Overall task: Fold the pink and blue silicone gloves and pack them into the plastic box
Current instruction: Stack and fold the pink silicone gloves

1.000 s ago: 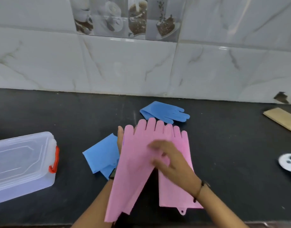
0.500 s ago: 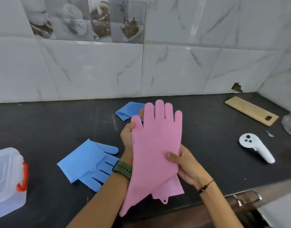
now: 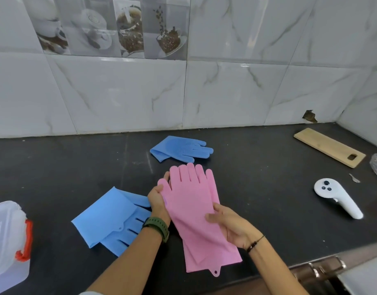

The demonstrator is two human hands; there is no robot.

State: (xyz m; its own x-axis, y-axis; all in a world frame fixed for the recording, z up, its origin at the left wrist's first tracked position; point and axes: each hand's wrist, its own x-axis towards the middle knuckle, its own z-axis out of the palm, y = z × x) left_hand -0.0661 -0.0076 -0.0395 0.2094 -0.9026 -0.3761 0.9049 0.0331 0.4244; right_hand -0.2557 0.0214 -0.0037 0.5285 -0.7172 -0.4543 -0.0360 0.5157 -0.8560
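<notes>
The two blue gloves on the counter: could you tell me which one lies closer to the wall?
The blue glove beyond the pink gloves, fingers pointing right. The other blue glove lies nearer the person, beside the left hand.

— How many gloves do you count?
— Two pink gloves [image 3: 194,211], stacked in my two hands, and two blue gloves [image 3: 181,148] [image 3: 113,220] on the counter.
— What else?
— One plastic box [image 3: 6,241], one wooden board [image 3: 329,146], one white controller [image 3: 337,196].
</notes>
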